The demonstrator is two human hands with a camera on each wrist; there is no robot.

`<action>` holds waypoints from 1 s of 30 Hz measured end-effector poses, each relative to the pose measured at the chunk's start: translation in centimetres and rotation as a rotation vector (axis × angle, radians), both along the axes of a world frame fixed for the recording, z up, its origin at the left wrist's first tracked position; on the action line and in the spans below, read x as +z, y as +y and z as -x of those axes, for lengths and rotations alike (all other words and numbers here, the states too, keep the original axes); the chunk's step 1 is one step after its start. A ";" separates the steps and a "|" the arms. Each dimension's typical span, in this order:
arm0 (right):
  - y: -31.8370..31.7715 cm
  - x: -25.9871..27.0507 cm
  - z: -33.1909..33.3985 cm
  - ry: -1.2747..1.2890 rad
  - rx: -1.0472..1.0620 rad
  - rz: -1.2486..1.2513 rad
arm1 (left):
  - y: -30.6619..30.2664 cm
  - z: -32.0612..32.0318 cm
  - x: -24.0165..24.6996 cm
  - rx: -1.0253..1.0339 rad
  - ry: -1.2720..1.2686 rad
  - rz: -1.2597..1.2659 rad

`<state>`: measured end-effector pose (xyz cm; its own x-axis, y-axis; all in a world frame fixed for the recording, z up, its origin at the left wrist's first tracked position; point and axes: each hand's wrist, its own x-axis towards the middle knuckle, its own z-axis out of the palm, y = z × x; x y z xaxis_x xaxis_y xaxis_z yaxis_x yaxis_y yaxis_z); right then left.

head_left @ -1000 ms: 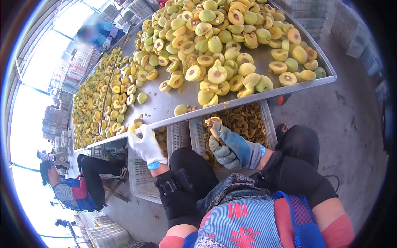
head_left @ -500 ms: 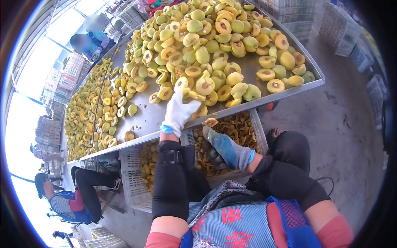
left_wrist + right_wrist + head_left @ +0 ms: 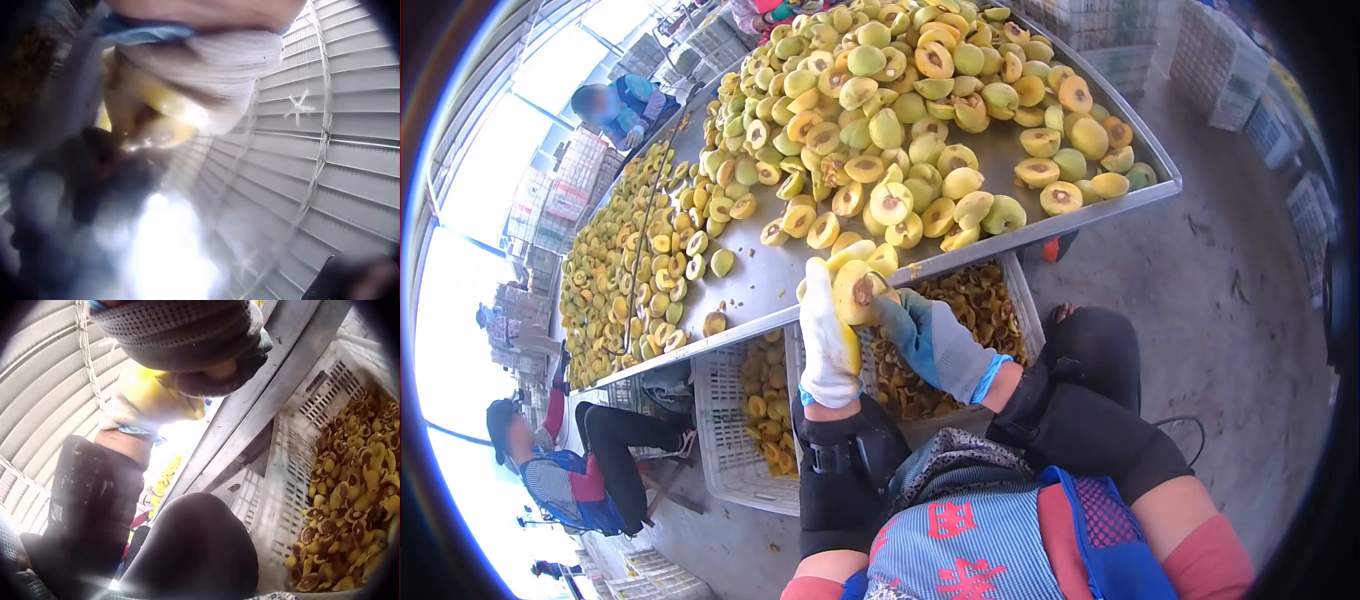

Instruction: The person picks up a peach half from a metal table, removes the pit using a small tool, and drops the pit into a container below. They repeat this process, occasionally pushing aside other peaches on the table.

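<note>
In the middle of the head view, a person's left hand [image 3: 830, 340], in a white glove with yellow on its palm side, grasps a halved yellow fruit with a brown centre [image 3: 847, 300] in front of the desk's near edge. The right hand [image 3: 930, 335], in a grey-and-blue glove, has curled fingers against the fruit's right side; whether it grips anything else cannot be told.

Behind them, the silver metal desk [image 3: 752, 252] carries a heap of halved yellow-green fruits [image 3: 885, 128] across the top of the frame. Below its edge stand a white slatted plastic crate [image 3: 725, 445] of yellow fruit pieces, centre-left, and another white plastic crate [image 3: 1025, 300] of brownish-yellow scraps [image 3: 992, 300]. The right hand and forearm hide part of the latter.

A blue-clad person [image 3: 625, 108] is at upper left, a seated person in a dark cap [image 3: 550, 470] at lower left. Stacked pale crates [image 3: 1220, 65] stand at upper right.
</note>
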<state>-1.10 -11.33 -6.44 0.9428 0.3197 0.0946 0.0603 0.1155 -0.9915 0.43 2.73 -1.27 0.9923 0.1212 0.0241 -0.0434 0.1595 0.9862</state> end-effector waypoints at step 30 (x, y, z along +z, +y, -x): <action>1.4 -1.3 2.2 0.076 -0.012 -0.030 | -3.6 2.0 -1.7 0.330 -0.011 0.265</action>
